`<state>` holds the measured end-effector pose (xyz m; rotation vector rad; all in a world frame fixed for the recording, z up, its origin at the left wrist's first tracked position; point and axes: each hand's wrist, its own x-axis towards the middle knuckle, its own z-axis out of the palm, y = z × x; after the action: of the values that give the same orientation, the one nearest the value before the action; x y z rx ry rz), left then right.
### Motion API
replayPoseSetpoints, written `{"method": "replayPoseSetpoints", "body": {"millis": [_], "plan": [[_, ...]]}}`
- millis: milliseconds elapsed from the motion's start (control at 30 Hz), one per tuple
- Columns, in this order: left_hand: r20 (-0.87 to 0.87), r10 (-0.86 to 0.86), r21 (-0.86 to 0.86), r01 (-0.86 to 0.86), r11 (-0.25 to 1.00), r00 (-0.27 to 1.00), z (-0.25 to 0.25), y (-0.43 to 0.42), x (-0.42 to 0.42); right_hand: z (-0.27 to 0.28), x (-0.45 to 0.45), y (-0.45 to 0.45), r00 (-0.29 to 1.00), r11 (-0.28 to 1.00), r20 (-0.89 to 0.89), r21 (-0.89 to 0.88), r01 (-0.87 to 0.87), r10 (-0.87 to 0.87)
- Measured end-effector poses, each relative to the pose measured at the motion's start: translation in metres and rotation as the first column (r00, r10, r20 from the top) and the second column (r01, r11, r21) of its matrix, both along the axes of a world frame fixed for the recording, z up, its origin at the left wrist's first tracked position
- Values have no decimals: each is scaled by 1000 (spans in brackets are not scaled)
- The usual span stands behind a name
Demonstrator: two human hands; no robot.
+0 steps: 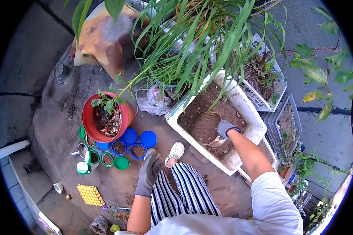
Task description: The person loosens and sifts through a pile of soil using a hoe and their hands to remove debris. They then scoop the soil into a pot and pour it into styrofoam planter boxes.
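My right hand, in a grey glove, is closed on the rim of a round, pale-rimmed sieve. The sieve rests tilted in brown soil inside a white foam box. Ridged brown soil seems to cover its inside, so the mesh is hard to make out. My left hand, also gloved in grey, hangs by my knee with its fingers loosely stretched and nothing visible in them. Closest to it are blue-rimmed tubs of soil and a blue lid.
A red pot holds a leafy plant and scraps. Green-rimmed tubs, a yellow egg tray and a plastic bag are on the ground. Long grassy leaves overhang the foam box. White crates of plants stand behind it.
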<state>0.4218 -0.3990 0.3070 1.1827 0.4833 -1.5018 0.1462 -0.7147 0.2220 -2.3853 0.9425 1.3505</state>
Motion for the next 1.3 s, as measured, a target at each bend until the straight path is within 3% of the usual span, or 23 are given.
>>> {"method": "replayPoseSetpoints", "body": {"millis": [67, 133, 200, 267, 333, 367, 400, 433, 467, 600, 667, 733, 800, 833, 933, 1000, 1067, 1167, 1233, 1300], "plan": [[-27, 32, 13, -31, 999, 999, 11, -16, -6, 32, 18, -3, 976, 975, 12, 49, 217, -217], [-112, 58, -42, -63, 997, 992, 11, -23, -12, 45, 32, -7, 967, 960, -136, 210, -184, 215], [-113, 70, -3, -71, 997, 991, 18, -30, -21, 22, 23, -3, 961, 962, 52, 54, 268, -271], [-139, 55, -51, -63, 997, 989, 14, -28, -23, 13, 16, -3, 851, 866, 180, 5, 501, -493], [-152, 48, -87, -62, 994, 987, 10, -26, -23, 36, 30, 1, 820, 819, 63, -39, 572, -569], [-133, 35, -100, -49, 994, 990, 10, -22, -20, 49, 34, 4, 943, 945, -59, -44, 325, -327], [-116, 25, -111, -38, 993, 993, 9, -18, -17, 63, 38, 7, 987, 998, -151, -27, 48, -52], [-100, 16, -122, -28, 992, 995, 8, -12, -15, 55, 26, 9, 945, 944, -32, -66, 323, -325], [-103, 17, -120, -29, 992, 995, 7, -7, -13, 44, 12, 10, 818, 816, 93, -72, 574, -568], [11, -48, 23, 48, 999, 999, 0, 10, -9, 56, -5, 18, 896, 888, 84, -120, 444, -437], [-3, -53, 36, 53, 998, 999, -4, 10, -12, 78, -14, 30, 866, 861, 162, -126, 493, -472], [2, -82, 40, 82, 996, 997, -3, 8, -17, 115, -13, 41, 959, 958, 146, -116, 261, -243], [-4, -94, 15, 94, 995, 996, -7, 2, -20, 84, -28, 51, 959, 952, 192, -180, 245, -211], [-1, -106, 11, 106, 994, 994, -4, -4, -20, 70, -29, 62, 985, 935, 103, -315, 162, -136], [-28, -106, 45, 107, 993, 994, 5, -10, -20, 51, -62, 65, 973, 927, 59, -295, 232, -225], [-20, -90, -28, 89, 996, 996, 8, -13, -19, 53, -87, 67, 996, 961, 79, -269, 63, -43], [10, -155, 17, 154, 988, 988, 3, -12, -18, 34, -102, 85, 991, 941, -22, -318, 118, -131], [9, -132, -17, 132, 991, 991, 2, -10, -22, 36, -139, 110, 994, 928, -19, -360, 96, -110], [2, -162, 12, 162, 987, 987, 3, -18, -24, 36, -152, 107, 989, 876, 73, -459, 149, -130], [-8, -201, 52, 201, 978, 980, 3, -21, -25, 70, -145, 108, 939, 890, -31, -331, 313, -342]]}}
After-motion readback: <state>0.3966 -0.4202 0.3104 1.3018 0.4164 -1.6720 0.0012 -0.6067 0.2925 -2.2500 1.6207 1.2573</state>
